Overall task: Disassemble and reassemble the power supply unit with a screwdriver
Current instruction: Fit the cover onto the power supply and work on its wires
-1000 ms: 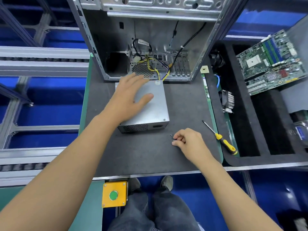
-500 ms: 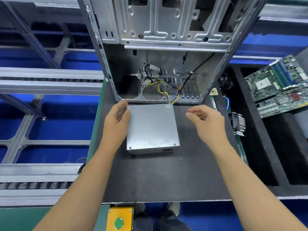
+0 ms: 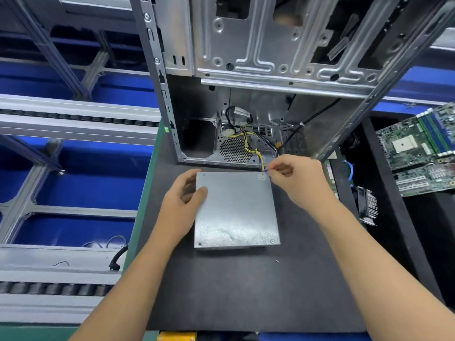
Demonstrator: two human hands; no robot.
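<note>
While the power supply unit (image 3: 236, 209) lies flat on the dark mat of the bench (image 3: 246, 291), just in front of the open computer case (image 3: 258, 70), both hands work at its edges. Its plain metal cover faces up, with a screw (image 3: 272, 241) visible in the near right corner and a small sticker (image 3: 261, 177) near the far right corner. The left hand (image 3: 182, 205) holds the unit's left edge, thumb resting on the top cover and fingers curled down beside the side wall. The right hand (image 3: 295, 178) sits at the far right corner, thumb and forefinger pinched together over the corner hole; whether they hold a screw cannot be told. Yellow and dark wires (image 3: 258, 153) run from that far edge into the case, past a perforated grille (image 3: 235, 150). A tiny loose part, probably a screw (image 3: 277, 261), lies on the mat near the unit's front right corner, apart from it. To the right, in a black foam tray (image 3: 384, 217), lie a green motherboard (image 3: 423, 146) and a finned heat sink (image 3: 368, 205). A yellow box (image 3: 176, 336) shows at the bench's near edge.
</note>
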